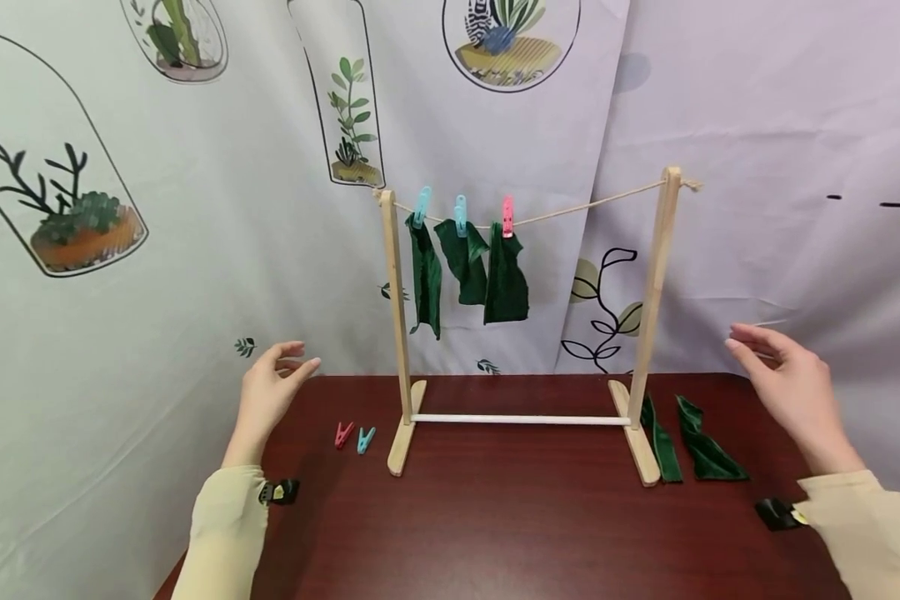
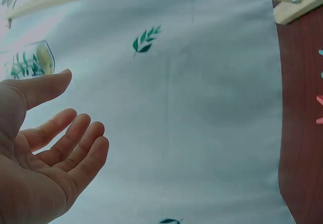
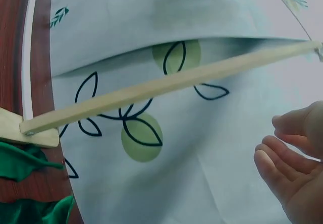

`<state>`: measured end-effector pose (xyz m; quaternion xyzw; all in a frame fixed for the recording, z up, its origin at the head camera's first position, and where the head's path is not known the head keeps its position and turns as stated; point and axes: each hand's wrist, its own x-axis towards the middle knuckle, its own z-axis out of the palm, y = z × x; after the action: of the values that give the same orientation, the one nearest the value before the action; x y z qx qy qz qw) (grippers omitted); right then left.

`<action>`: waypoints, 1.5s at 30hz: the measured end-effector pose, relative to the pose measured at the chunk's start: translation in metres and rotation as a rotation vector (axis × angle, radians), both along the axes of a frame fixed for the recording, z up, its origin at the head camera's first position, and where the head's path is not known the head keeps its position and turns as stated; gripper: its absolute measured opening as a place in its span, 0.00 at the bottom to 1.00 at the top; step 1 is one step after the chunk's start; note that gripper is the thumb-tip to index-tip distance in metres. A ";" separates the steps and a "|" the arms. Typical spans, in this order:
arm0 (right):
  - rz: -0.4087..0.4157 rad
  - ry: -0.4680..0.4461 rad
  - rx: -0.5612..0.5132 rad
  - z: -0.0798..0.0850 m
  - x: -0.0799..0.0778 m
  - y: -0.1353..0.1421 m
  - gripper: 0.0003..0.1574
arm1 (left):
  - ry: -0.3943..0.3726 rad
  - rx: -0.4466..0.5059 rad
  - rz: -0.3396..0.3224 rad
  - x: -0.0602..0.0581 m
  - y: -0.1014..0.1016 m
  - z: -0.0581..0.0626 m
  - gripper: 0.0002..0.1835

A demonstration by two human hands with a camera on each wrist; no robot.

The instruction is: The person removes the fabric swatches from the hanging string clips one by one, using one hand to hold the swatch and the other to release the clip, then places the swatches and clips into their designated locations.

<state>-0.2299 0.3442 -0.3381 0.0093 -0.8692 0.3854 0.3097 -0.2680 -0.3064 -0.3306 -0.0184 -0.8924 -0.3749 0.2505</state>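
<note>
A person's left hand (image 1: 266, 400) and right hand (image 1: 793, 392) are raised on either side of a small wooden rack (image 1: 654, 308), which stands on a dark red-brown table (image 1: 495, 529). Clock directions are as the head view shows them.

The left hand is at 8 o'clock from the middle of the view. It is relaxed, half open, its fingers gently bent and its thumb apart, and it holds nothing. At 4 o'clock from it, near the rack's left foot, a red peg (image 1: 343, 435) and a light blue peg (image 1: 365, 440) lie side by side on the table.

The right hand, between 3 and 4 o'clock, is also loosely curved, with thumb and fingers apart and nothing in its hold. At 8 o'clock from it lie two dark green cloth strips: an inner strip (image 1: 666, 450) just beside the rack's right foot, and an outer strip (image 1: 705, 450) nearer the hand.

A thin string (image 1: 592, 204) sags between the rack's posts. Near its 9 o'clock end hang three green cloths: a narrow cloth (image 1: 425, 279) and a crumpled cloth (image 1: 470, 267), each under a blue peg, then a wide cloth (image 1: 506, 287) under a pink peg (image 1: 507, 215).
</note>
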 end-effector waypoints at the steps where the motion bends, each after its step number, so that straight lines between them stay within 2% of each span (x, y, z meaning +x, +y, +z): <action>1: 0.001 -0.005 0.005 0.001 0.000 -0.003 0.30 | -0.001 0.003 -0.007 0.001 0.003 0.001 0.30; 7: 0.033 0.004 -0.009 0.012 -0.005 -0.023 0.30 | 0.028 -0.011 -0.067 0.002 0.023 0.014 0.30; 13: 0.121 0.096 -0.032 0.032 -0.011 -0.050 0.26 | 0.112 -0.001 -0.154 0.001 0.048 0.037 0.27; 22: 0.222 0.184 -0.055 0.061 -0.010 -0.092 0.20 | 0.252 -0.012 -0.291 0.012 0.091 0.070 0.24; 30: 0.296 0.259 -0.047 0.079 -0.012 -0.121 0.18 | 0.324 -0.022 -0.388 0.016 0.119 0.093 0.23; 35: 0.327 0.258 -0.049 0.086 -0.014 -0.134 0.17 | 0.345 -0.027 -0.429 0.014 0.133 0.101 0.22; 40: 0.379 0.245 -0.039 0.090 -0.021 -0.145 0.17 | 0.334 -0.035 -0.450 0.009 0.147 0.107 0.21; 45: 0.389 0.225 -0.027 0.093 -0.029 -0.156 0.17 | 0.322 -0.045 -0.472 0.003 0.161 0.115 0.20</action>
<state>-0.2590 0.1877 -0.2448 0.2154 -0.8060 0.4458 0.3245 -0.2653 -0.1459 -0.2160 -0.2905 -0.8203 -0.3952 0.2941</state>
